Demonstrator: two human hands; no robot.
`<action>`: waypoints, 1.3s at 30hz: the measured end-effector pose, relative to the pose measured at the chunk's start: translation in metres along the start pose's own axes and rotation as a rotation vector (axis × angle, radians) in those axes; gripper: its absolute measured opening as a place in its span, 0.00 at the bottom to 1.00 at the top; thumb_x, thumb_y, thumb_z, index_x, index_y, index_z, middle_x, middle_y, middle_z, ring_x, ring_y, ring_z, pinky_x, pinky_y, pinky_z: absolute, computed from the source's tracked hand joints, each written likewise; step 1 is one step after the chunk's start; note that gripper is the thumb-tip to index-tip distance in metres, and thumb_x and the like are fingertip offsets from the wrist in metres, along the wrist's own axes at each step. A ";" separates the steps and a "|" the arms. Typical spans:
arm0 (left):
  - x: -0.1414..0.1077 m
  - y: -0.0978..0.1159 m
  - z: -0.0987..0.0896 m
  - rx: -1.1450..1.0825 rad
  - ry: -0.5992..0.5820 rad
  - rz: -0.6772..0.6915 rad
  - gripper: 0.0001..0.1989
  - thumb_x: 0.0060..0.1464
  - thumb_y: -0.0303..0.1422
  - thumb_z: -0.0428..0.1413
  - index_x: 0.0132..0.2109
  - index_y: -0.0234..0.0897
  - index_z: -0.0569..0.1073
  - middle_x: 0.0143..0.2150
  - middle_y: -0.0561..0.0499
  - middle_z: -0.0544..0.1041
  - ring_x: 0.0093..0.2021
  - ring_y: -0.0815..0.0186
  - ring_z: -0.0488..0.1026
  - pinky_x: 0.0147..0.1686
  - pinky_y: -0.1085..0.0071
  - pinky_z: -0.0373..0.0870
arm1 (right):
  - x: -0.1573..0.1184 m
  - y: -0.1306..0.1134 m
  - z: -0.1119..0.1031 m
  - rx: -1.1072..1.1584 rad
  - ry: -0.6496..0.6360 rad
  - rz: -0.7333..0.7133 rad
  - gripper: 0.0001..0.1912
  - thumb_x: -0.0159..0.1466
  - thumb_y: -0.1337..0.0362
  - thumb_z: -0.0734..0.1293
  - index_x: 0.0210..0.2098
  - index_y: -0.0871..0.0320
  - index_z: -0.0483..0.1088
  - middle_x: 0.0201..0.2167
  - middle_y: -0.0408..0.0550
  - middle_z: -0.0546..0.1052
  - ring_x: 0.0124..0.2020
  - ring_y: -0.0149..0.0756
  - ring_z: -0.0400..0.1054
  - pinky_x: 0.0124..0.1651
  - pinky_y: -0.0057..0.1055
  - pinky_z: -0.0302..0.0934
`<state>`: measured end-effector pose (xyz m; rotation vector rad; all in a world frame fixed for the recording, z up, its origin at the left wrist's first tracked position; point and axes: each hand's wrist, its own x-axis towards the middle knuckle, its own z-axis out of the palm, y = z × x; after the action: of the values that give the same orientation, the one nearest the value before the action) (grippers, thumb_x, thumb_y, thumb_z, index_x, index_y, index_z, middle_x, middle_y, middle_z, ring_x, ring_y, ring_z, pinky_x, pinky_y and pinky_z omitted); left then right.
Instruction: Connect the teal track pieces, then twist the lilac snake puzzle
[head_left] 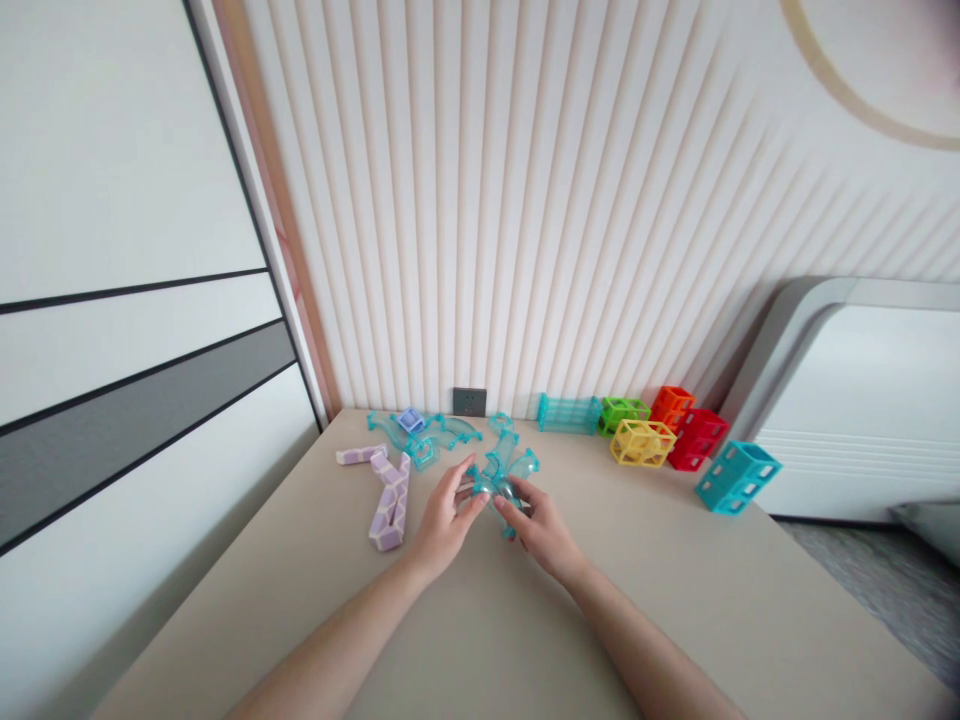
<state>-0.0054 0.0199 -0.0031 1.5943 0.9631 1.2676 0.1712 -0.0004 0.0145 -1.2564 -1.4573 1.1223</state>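
My left hand (447,518) and my right hand (543,530) meet near the middle of the table. Between their fingers is a see-through teal curved track piece (504,487), gripped from both sides with the thumbs on its near side. Just beyond it lie more teal track pieces (523,464), touching or overlapping it in view; I cannot tell whether they are joined. My fingertips behind the piece are partly hidden. To the left of my left hand rests a folded lilac-and-cream segmented strip (388,500).
At the back left are several teal track pieces (459,430) and a blue square piece (411,419). A teal tube (568,413) lies by the wall. Green (622,414), yellow (642,443), orange (672,405), red (699,440) and teal (738,478) frame blocks stand at the right.
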 end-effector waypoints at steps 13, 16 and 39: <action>-0.002 0.007 0.000 0.084 0.013 0.139 0.21 0.59 0.36 0.57 0.59 0.41 0.65 0.59 0.44 0.68 0.58 0.57 0.71 0.57 0.55 0.73 | -0.004 -0.007 -0.008 -0.403 0.042 -0.186 0.22 0.66 0.53 0.64 0.54 0.59 0.74 0.39 0.49 0.81 0.36 0.40 0.74 0.41 0.33 0.67; -0.003 0.007 0.001 0.065 0.012 0.131 0.21 0.59 0.37 0.58 0.58 0.42 0.65 0.58 0.44 0.69 0.58 0.57 0.71 0.57 0.56 0.73 | -0.004 -0.005 -0.006 -0.417 0.022 -0.192 0.21 0.66 0.53 0.63 0.53 0.59 0.74 0.38 0.48 0.81 0.35 0.40 0.74 0.39 0.32 0.66; -0.004 0.000 -0.008 0.036 0.146 0.005 0.22 0.57 0.42 0.58 0.54 0.40 0.62 0.57 0.42 0.70 0.57 0.56 0.73 0.55 0.55 0.74 | -0.002 0.008 -0.001 -0.429 0.096 -0.182 0.27 0.61 0.59 0.69 0.59 0.54 0.68 0.46 0.51 0.77 0.37 0.38 0.73 0.42 0.34 0.69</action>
<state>-0.0138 0.0177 -0.0032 1.5490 1.0779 1.3924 0.1739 -0.0014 0.0069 -1.4084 -1.7569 0.6377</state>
